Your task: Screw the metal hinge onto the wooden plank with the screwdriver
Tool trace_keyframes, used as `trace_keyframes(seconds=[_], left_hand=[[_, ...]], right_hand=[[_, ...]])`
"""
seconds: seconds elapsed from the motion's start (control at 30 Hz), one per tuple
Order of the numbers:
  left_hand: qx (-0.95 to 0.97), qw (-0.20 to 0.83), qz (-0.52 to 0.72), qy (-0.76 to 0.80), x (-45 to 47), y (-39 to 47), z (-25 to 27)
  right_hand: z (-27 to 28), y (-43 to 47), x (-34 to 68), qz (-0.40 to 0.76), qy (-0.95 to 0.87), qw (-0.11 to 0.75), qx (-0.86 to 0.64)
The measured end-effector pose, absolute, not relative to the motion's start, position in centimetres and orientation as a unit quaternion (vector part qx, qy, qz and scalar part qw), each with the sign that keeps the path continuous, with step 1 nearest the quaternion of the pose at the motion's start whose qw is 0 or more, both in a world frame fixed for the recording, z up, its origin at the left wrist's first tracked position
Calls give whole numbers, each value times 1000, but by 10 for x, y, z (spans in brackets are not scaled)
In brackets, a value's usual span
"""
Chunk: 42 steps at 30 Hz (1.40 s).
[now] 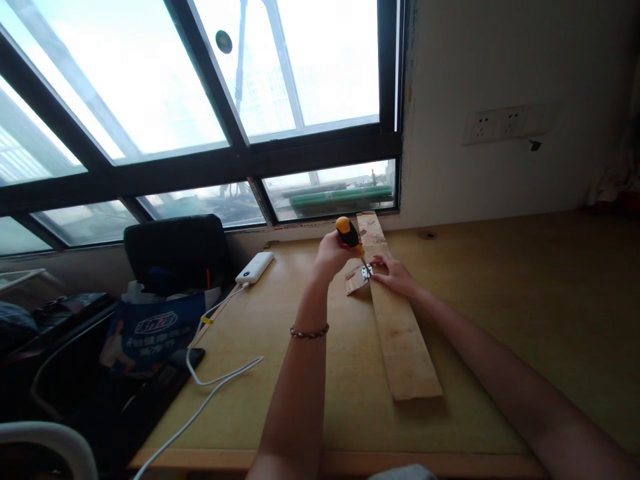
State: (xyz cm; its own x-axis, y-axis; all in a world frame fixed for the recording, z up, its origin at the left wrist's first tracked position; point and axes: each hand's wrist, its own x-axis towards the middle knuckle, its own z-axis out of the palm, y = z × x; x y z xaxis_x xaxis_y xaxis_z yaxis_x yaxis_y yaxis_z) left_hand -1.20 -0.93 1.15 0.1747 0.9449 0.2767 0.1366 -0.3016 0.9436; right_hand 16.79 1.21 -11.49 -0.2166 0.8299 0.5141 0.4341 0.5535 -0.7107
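My left hand (334,255) is closed around a screwdriver (349,231) with a yellow and black handle. Its shaft slants down to a small metal hinge (366,272). That hinge lies where a long wooden board (400,340) meets a short wood piece (356,281) on its left side. My right hand (393,273) rests on the board, with thumb and fingertips close around the hinge and the screwdriver tip. Whether those fingertips pinch a screw is too small to make out.
The board lies lengthwise on a wooden table (475,320). A white power strip (255,267) with a white cable (225,377) sits at the table's left edge. Beyond that edge stands a black chair (175,247) with a blue bag (155,333). Windows and a wall socket (500,125) are behind.
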Motion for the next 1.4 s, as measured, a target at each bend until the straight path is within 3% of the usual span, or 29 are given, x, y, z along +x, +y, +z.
trace_keyframes(seconds=[0.67, 1.07, 1.4], left_hand=[[630, 321, 512, 488, -13, 8, -3], [625, 350, 510, 476, -14, 4, 3], [595, 448, 523, 415, -21, 1, 5]], right_hand=[[-112, 8, 168, 221, -753, 460, -416], [-115, 11, 169, 198, -761, 457, -416], [-113, 9, 169, 203, -760, 456, -417]])
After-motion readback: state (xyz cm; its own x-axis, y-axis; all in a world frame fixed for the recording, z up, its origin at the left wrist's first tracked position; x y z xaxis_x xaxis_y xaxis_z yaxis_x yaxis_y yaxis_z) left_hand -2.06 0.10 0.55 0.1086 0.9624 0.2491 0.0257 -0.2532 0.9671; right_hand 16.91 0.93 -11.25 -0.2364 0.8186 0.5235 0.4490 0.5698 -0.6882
